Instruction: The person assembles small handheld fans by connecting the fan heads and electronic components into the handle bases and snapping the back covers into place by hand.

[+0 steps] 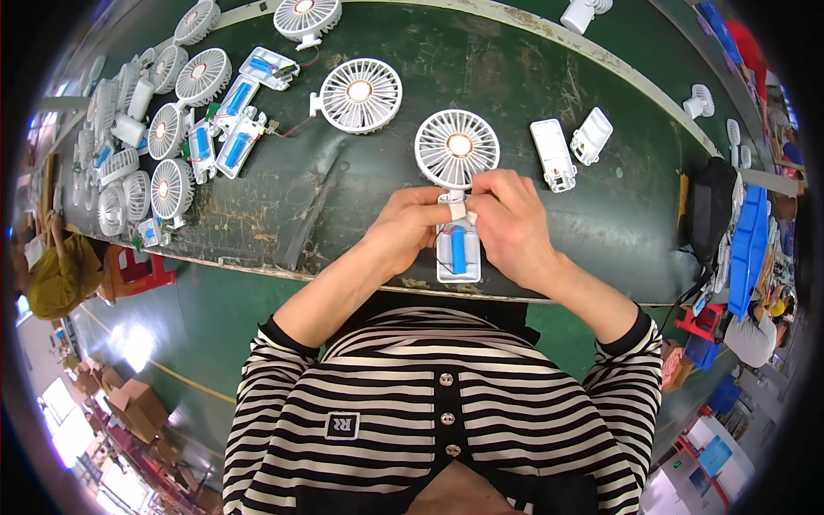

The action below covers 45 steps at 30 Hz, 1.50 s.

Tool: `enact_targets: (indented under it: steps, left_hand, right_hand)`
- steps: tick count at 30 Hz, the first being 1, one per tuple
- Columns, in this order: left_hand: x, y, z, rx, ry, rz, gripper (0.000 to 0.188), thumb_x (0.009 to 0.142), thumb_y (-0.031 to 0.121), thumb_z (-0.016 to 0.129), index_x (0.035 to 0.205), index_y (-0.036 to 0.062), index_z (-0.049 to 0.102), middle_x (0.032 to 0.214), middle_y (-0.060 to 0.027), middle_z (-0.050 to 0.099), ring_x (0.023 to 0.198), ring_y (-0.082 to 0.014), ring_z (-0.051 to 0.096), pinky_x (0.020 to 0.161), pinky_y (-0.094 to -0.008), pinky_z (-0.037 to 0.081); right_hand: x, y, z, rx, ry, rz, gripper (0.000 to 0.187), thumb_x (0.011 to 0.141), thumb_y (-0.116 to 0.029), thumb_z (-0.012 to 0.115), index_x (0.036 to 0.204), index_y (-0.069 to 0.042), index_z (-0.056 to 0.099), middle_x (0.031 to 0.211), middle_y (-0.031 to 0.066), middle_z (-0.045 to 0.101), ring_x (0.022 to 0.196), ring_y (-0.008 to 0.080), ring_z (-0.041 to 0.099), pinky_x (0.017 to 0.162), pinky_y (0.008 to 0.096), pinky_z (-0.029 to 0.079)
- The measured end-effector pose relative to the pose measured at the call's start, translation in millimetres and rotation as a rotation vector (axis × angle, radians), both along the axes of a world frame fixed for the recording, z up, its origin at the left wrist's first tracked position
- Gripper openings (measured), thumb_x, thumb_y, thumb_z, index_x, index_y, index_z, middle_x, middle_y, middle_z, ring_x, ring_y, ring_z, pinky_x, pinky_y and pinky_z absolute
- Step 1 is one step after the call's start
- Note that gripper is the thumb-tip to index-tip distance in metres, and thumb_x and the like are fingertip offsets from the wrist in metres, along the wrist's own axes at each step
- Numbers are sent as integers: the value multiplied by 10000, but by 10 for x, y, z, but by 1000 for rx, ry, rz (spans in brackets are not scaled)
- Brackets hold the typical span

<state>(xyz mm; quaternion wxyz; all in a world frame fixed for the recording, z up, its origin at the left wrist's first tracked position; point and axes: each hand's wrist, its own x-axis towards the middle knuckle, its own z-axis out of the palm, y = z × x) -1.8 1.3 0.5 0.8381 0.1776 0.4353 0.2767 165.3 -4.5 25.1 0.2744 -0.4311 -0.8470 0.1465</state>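
Note:
A white handheld fan lies in front of me, its round grille pointing away and its handle toward me. The handle half-shell is uncovered, with a blue cylindrical battery and thin wires inside. My left hand grips the left side of the handle near the neck. From the right, my right hand pinches at the same joint, its fingers closed. A small whitish piece shows between the fingertips of both hands; its exact kind I cannot make out. The fingers hide most of the neck.
Two white handle covers lie right of the fan. Another fan head lies to the left, wired to an open handle with a blue battery. Several fans crowd the table's left end. A black bag sits at the right edge.

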Motion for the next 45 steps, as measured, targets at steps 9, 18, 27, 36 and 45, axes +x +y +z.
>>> enact_targets:
  steps: [9, 18, 27, 36, 45]
  left_hand:
    - [125, 98, -56, 237, 152, 207, 220, 806, 31, 516, 1001, -48, 581, 869, -75, 620, 731, -112, 585, 614, -225, 468]
    - [148, 71, 16, 279, 160, 298, 220, 818, 16, 494, 1013, -54, 567, 954, -127, 626, 802, -157, 609, 674, -266, 495]
    - [152, 82, 74, 285, 137, 347, 223, 828, 12, 468, 1017, -71, 552, 968, -153, 619, 864, -206, 613, 731, -308, 498]
    - [173, 22, 130, 326, 59, 407, 244, 822, 7, 467, 1046, -64, 535, 1026, -178, 596, 897, -271, 613, 768, -348, 506]
    - [145, 6, 145, 443, -20, 409, 234, 787, -37, 533, 1015, -47, 587, 959, -122, 635, 809, -134, 595, 683, -252, 469]
  right_hand:
    - [-172, -228, 11, 94, 128, -90, 281, 599, -69, 652, 846, -35, 522, 1013, 114, 493, 892, 285, 502, 794, 452, 372]
    - [-217, -288, -271, 189, 124, -239, 216, 598, -61, 643, 783, -18, 541, 1006, 114, 501, 872, 282, 518, 818, 477, 363]
    - [-340, -267, -269, 262, 160, -274, 214, 571, -24, 637, 759, -12, 536, 981, 138, 523, 884, 312, 512, 808, 497, 379]
    - [-396, -303, -254, 24, 440, -533, 231, 591, 38, 602, 811, 15, 533, 1003, 160, 496, 822, 314, 505, 733, 399, 408]
    - [-320, -231, -119, -237, 459, -537, 474, 636, -48, 620, 1069, 33, 445, 1083, 195, 466, 967, 333, 495, 826, 379, 409]
